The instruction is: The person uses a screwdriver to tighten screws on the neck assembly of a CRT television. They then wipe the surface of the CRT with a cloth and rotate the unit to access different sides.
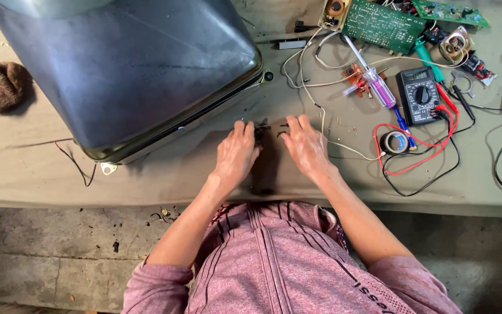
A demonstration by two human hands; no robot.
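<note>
Resting palm-down, fingers spread, the left hand point(236, 154) and right hand point(306, 148) pinch at small dark parts point(265, 129) lying between their fingertips on the cloth-covered bench point(42, 174). At 10 o'clock sits the picture tube point(129, 70); at 2 o'clock, the multimeter point(418, 96).

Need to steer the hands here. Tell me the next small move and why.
Probably pinch and gather the small dark parts: both the left hand and right hand lie flat on the cloth with fingertips touching them, and neither hand grips anything.
</note>
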